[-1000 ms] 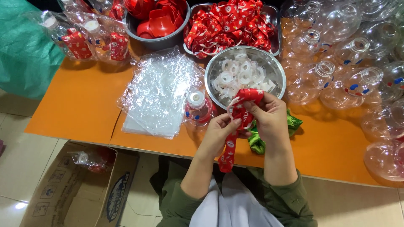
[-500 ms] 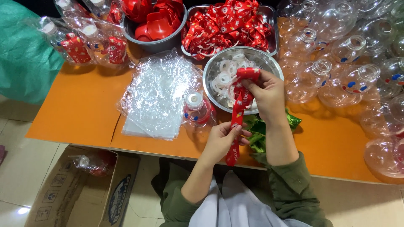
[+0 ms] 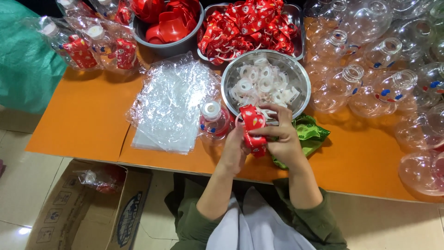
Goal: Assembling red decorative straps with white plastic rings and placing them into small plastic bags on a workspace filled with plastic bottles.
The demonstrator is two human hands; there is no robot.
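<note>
While clamped from both sides, hung folded over itself above the edge of the orange table (image 3: pixel 83 120): a red printed strap (image 3: pixel 253 122), pinched near its top by thumb and forefinger of the right hand (image 3: pixel 282 139) and wrapped round its lower folds by the curled fingers of the left hand (image 3: pixel 236 150). Showed what looked like a pale ring at the upper fold, too small to tell for sure. Could, by this reading, have sprung open with any slackening of either pinch, given nothing but finger pressure on the folds. Sat just left of the left fingers: a small clear bottle (image 3: pixel 213 121) with a white cap, near enough to be tipped by a careless knuckle, and beyond it a slippery stack of clear plastic bags (image 3: pixel 171 106). Lay under the right wrist: crumpled green plastic (image 3: pixel 312 134), likely to snag a loose strap end. Stood just beyond the fingertips: a steel bowl (image 3: pixel 303 81) of white rings, close enough for a dropped strap to land among them. Crowded the table farther off: a tray (image 3: pixel 296 9) heaped with more red straps, easily tangled, and clear bottles (image 3: pixel 370 51) to the right.
</note>
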